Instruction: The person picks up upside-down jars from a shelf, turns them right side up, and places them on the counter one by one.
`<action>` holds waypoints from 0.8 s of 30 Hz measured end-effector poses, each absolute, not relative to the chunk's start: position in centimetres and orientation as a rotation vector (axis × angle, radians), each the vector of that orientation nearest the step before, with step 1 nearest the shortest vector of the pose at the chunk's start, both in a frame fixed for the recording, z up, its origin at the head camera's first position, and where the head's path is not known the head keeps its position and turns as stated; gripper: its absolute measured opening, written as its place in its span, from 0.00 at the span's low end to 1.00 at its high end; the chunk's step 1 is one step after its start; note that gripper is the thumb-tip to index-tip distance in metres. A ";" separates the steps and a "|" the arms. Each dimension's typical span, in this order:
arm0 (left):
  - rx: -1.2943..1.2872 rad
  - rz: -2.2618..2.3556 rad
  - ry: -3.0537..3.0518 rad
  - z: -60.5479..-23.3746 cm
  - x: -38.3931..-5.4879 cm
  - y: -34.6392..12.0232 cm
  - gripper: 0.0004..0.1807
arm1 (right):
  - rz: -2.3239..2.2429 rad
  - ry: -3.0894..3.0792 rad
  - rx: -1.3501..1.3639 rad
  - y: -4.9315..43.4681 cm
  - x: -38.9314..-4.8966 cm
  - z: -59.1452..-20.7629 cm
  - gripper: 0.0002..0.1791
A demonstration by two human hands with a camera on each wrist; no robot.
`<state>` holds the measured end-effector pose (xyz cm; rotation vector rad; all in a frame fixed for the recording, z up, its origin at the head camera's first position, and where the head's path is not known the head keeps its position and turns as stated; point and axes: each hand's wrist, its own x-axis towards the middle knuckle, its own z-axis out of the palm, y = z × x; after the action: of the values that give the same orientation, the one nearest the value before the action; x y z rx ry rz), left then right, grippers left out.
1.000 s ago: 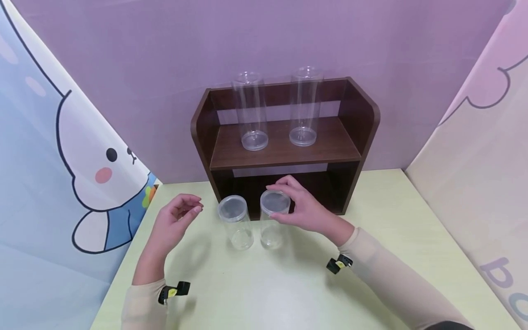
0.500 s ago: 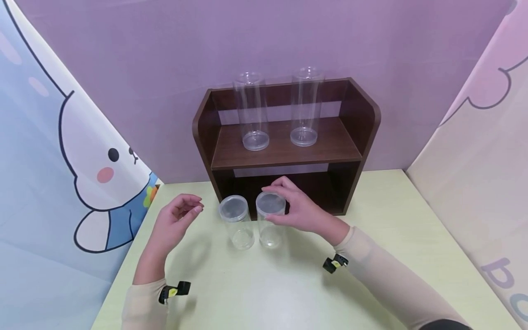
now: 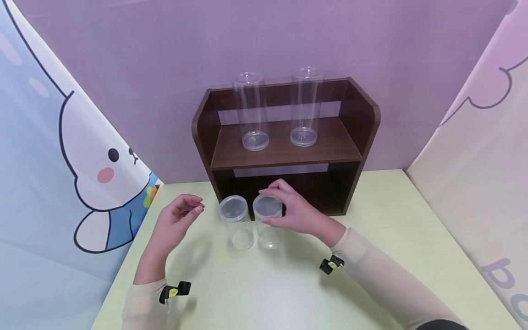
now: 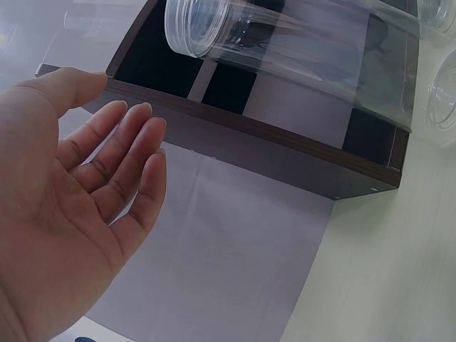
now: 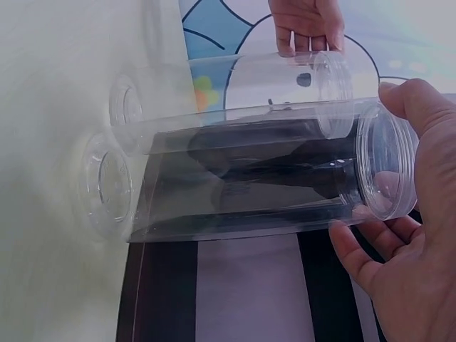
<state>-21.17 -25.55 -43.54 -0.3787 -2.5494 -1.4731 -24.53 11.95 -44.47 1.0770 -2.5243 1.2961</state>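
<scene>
Two clear lidded plastic jars stand upright side by side on the table, in front of the brown shelf. My right hand (image 3: 299, 211) holds the right jar (image 3: 270, 236) at its lid (image 5: 388, 171), thumb on one side and fingers on the other. Close to its left is the left jar (image 3: 241, 236), its lid (image 3: 233, 208) facing up. My left hand (image 3: 175, 224) hovers to the left of that jar, apart from it, with nothing in it. In the left wrist view its fingers (image 4: 114, 167) are loosely bent, and the palm faces the camera.
Behind the jars stands a two-tier dark brown shelf (image 3: 284, 158). Its upper board bears two tall clear cylinders, a left one (image 3: 252, 110) and a right one (image 3: 306, 107). Printed cloths hang left and right of the pale green table (image 3: 264, 293), with a purple cloth (image 3: 165, 55) behind.
My right hand has shifted slightly left with the right jar, narrowing the gap to the left jar. My left hand stays where it was.
</scene>
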 end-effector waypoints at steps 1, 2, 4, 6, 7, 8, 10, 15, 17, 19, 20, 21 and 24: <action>-0.379 -1.473 -2.549 -43.5 -21.2 -25.5 0.13 | 1.293 -2.522 1.082 11.9 -24.6 -44.6 0.37; -0.380 -1.473 -2.549 -43.6 -21.2 -25.6 0.13 | 1.289 -2.521 1.084 11.8 -24.6 -44.8 0.37; -0.383 -1.473 -2.546 -43.6 -21.2 -25.6 0.13 | 1.286 -2.516 1.081 11.6 -24.7 -45.0 0.37; -0.387 -1.476 -2.543 -43.6 -21.2 -25.6 0.13 | 1.289 -2.512 1.068 11.5 -24.8 -45.2 0.37; -0.389 -1.478 -2.542 -43.6 -21.2 -25.6 0.13 | 1.295 -2.506 1.062 11.4 -24.8 -45.3 0.37; -0.390 -1.479 -2.540 -43.6 -21.2 -25.6 0.13 | 1.305 -2.503 1.053 11.4 -24.8 -45.4 0.38; -0.391 -1.480 -2.537 -43.6 -21.2 -25.7 0.13 | 1.315 -2.497 1.044 11.3 -24.8 -45.6 0.38; -0.388 -1.478 -2.538 -43.7 -21.2 -25.7 0.13 | 1.322 -2.469 1.049 11.2 -24.9 -45.9 0.39; -0.387 -1.477 -2.541 -43.8 -21.2 -25.7 0.13 | 1.321 -2.458 1.052 11.1 -24.9 -45.9 0.39; -0.385 -1.477 -2.543 -43.8 -21.2 -25.7 0.13 | 1.318 -2.455 1.052 11.1 -24.9 -45.9 0.38; -0.384 -1.476 -2.544 -43.8 -21.2 -25.7 0.13 | 1.318 -2.456 1.053 11.1 -24.9 -45.9 0.38; -0.385 -1.476 -2.545 -43.8 -21.2 -25.7 0.13 | 1.318 -2.461 1.050 11.1 -24.9 -45.9 0.38; -0.390 -1.476 -2.543 -43.8 -21.2 -25.7 0.13 | 1.320 -2.475 1.048 11.2 -24.9 -45.9 0.38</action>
<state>-21.21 -25.66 -43.81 -0.3899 -2.5430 -1.4761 -24.86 11.16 -45.87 1.0479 -2.4751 1.3202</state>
